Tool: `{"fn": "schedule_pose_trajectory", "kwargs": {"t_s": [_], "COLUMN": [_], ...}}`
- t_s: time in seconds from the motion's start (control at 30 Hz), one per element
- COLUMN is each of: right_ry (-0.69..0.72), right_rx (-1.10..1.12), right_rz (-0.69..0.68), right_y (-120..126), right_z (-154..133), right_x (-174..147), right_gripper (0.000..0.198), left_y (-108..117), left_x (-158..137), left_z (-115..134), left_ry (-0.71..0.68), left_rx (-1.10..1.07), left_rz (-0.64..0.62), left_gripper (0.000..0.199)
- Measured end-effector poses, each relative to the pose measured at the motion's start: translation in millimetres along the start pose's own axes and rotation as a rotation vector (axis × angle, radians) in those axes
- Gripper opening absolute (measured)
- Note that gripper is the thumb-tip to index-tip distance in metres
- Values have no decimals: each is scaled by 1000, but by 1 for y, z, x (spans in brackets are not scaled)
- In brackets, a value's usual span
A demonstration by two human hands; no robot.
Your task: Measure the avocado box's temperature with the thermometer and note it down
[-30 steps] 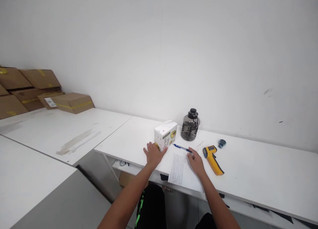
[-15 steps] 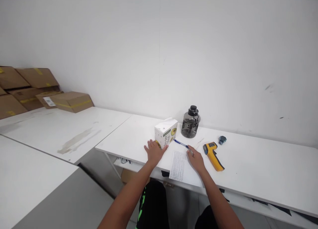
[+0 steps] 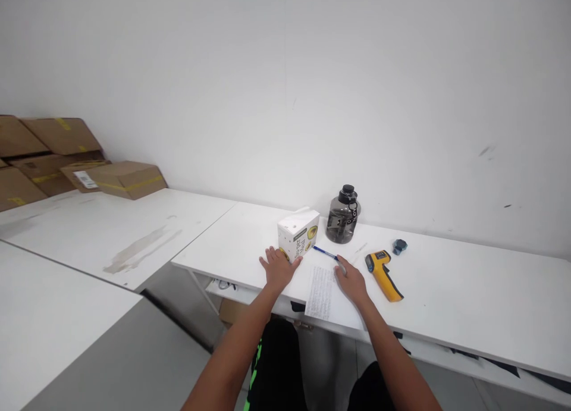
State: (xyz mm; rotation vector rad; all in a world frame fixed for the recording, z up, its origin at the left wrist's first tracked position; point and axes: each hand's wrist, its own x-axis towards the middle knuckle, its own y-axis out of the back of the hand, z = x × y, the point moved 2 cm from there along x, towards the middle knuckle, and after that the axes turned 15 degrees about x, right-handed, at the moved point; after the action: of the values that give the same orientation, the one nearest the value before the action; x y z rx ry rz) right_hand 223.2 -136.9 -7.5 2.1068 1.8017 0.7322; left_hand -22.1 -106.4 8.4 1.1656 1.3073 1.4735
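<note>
A white carton point(image 3: 298, 232) with avocado pictures and the words "Super Meal" stands on the white desk. My left hand point(image 3: 279, 269) lies against its near lower corner, fingers spread and thumb along the front face. In my right hand point(image 3: 352, 282) is a blue pen point(image 3: 325, 253), its far end pointing at the carton's lower right edge. Whether that end touches the carton I cannot tell. Under and beside my right hand lies a sheet of paper point(image 3: 320, 298) with lines of writing.
A dark clear water jug point(image 3: 341, 220) stands behind the carton, near the wall. To the right lie a yellow infrared thermometer point(image 3: 386, 278) and a small blue-black object point(image 3: 399, 246). Cardboard boxes point(image 3: 129, 179) are stacked at far left. The white desk point(image 3: 468, 292) has a shelf below.
The view has shifted slightly. Both hands keep nearly the same places, the left at the carton and the right around the pen; little else differs.
</note>
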Motion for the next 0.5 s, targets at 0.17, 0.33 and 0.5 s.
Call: {"fn": "schedule_pose_trajectory", "kwargs": {"t_s": [0.17, 0.33, 0.5], "right_ry": [-2, 12, 8], "right_rx": [65, 130, 130], "right_rz": [39, 79, 117], "right_y": [2, 2, 1], "right_z": [-3, -1, 4], "right_x": [-1, 1, 3], "right_gripper": [52, 51, 52], "left_y": [1, -3, -6], "left_x": [-1, 0, 1], "left_z": [1, 0, 0], "left_ry": [3, 15, 38], "left_rx": [-14, -15, -36], "left_rz": [19, 52, 90], "left_gripper": [92, 91, 90]}}
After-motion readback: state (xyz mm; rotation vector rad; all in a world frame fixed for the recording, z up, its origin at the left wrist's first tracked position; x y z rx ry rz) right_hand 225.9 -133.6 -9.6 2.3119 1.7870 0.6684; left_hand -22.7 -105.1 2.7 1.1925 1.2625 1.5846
